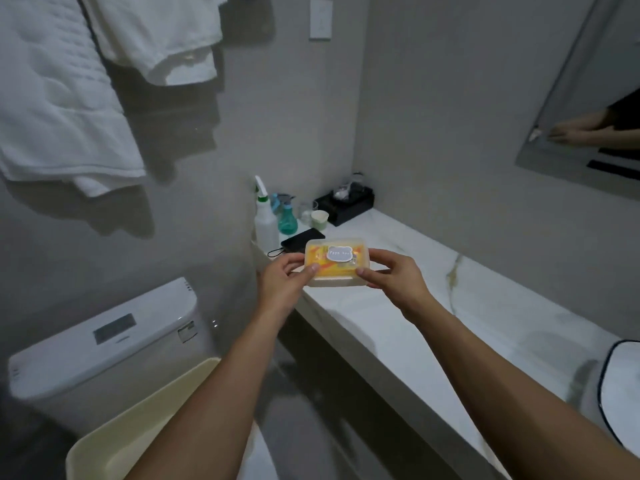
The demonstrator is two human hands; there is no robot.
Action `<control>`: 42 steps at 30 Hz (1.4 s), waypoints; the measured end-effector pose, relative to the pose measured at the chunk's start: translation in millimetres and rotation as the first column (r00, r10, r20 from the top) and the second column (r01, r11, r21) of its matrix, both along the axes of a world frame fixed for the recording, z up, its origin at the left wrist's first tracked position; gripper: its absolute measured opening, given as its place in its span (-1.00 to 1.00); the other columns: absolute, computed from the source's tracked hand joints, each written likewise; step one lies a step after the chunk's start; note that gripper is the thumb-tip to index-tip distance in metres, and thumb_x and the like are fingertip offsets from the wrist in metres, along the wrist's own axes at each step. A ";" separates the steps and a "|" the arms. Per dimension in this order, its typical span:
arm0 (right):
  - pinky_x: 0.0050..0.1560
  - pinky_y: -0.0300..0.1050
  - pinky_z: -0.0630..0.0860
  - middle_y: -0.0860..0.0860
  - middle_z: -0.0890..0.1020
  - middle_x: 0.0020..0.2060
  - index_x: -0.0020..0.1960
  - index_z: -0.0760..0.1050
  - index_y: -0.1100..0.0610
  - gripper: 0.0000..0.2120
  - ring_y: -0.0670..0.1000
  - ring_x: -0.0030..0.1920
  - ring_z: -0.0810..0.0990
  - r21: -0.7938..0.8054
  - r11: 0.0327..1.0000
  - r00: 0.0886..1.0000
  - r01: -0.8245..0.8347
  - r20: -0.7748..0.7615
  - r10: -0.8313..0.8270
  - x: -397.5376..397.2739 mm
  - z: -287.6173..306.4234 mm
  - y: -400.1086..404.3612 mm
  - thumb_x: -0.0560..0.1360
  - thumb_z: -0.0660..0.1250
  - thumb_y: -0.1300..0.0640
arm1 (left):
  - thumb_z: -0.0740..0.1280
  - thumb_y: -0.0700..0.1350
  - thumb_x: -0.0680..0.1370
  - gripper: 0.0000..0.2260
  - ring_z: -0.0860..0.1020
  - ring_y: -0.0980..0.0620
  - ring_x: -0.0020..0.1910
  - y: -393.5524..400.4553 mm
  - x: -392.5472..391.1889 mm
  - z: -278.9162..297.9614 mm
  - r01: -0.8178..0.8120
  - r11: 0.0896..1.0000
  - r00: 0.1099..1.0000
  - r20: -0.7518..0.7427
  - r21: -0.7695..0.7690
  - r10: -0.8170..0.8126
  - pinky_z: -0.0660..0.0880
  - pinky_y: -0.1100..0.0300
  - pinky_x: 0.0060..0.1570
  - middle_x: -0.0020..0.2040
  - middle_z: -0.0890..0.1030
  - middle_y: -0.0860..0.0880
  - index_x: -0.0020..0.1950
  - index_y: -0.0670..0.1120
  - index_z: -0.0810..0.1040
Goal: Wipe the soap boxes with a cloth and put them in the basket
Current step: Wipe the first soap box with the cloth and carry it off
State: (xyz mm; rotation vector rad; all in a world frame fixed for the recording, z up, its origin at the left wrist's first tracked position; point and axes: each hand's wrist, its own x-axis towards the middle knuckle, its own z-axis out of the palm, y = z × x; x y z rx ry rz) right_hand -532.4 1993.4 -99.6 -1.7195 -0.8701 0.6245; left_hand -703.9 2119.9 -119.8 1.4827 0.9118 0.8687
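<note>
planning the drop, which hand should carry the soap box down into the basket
Left, probably. The basket sits low on the left, under the left forearm. Both the left hand and right hand grip the soap box over the counter edge.

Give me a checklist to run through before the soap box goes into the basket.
1. Soap box held by both hands, left hand and right hand, one at each end: ok.
2. Lid seated on the box: cannot tell.
3. Box wiped: cannot tell; no cloth in either grip.
4. Basket within reach, low on the left under the left forearm: ok.
5. Room in the basket: ok for the part that shows; the rest is hidden by the arm.
6. Path from the counter down to the basket: ok.
</note>
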 end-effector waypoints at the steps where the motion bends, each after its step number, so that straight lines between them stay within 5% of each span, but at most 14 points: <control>1: 0.13 0.13 0.63 -0.04 0.63 0.23 0.32 0.58 0.06 -0.56 0.01 0.03 0.69 0.006 1.000 1.000 0.020 0.000 -0.020 14.1 -2.4 -2.4 0.46 0.52 0.09 | 0.50 -0.20 0.47 -0.76 0.64 -0.08 0.11 2.4 16.5 -1.8 0.023 1.000 1.000 -0.007 0.004 -0.023 0.57 -0.09 0.18 0.09 0.67 -0.14 0.12 -0.13 0.61; 17: 0.23 0.06 0.57 -0.15 0.71 0.08 0.22 0.64 -0.03 -0.60 -0.11 -0.06 0.70 -0.043 0.916 0.917 0.398 -0.010 -0.399 234.4 -37.0 -40.3 0.40 0.55 0.09 | 0.51 -0.19 0.46 -0.82 0.65 0.04 0.06 10.0 289.2 -19.3 0.330 0.944 0.941 -0.086 0.005 -0.328 0.58 -0.03 0.16 0.05 0.69 -0.03 0.02 -0.01 0.62; 26: 0.19 0.08 0.58 -0.13 0.73 -0.02 0.14 0.66 -0.04 -0.66 -0.06 -0.10 0.71 -0.064 0.793 0.792 0.606 -0.046 -0.609 305.7 -54.2 -58.3 0.38 0.56 0.14 | 0.50 -0.16 0.47 -0.71 0.67 -0.01 0.02 10.4 399.4 -39.2 0.575 0.818 0.812 -0.136 0.017 -0.568 0.58 0.02 0.14 0.13 0.67 -0.05 0.17 -0.09 0.60; 31: 0.14 -0.06 0.61 -0.21 0.73 -0.13 0.09 0.64 -0.13 -0.66 -0.14 -0.14 0.72 -0.101 0.735 0.734 0.671 -0.050 -0.677 327.7 -69.8 -46.7 0.39 0.54 0.20 | 0.56 -0.23 0.39 -0.61 0.66 0.02 0.02 31.8 446.1 -53.1 0.688 0.726 0.715 -0.172 0.004 -0.677 0.60 0.04 0.09 0.11 0.67 -0.02 0.18 -0.05 0.59; 36: 0.06 -0.13 0.62 -0.12 0.70 0.06 0.28 0.59 0.02 -0.50 -0.08 -0.07 0.71 -0.158 0.672 0.679 0.723 -0.012 -0.734 349.5 -89.0 -30.1 0.37 0.55 0.24 | 0.57 -0.26 0.36 -0.58 0.65 0.12 0.00 48.1 487.9 -76.9 0.766 0.642 0.632 -0.219 0.031 -0.743 0.57 0.29 -0.02 0.05 0.67 0.06 0.14 0.03 0.57; 42: -0.10 -0.34 0.55 -0.11 0.65 0.08 0.32 0.55 0.04 -0.43 -0.05 -0.03 0.69 -0.232 0.614 0.640 0.755 0.055 -0.766 378.8 -124.2 -24.0 0.35 0.52 0.34 | 0.54 -0.27 0.35 -0.57 0.66 0.08 0.01 51.1 526.1 -120.6 0.788 0.612 0.598 -0.327 0.069 -0.732 0.57 0.27 0.00 0.03 0.69 0.03 0.20 -0.06 0.61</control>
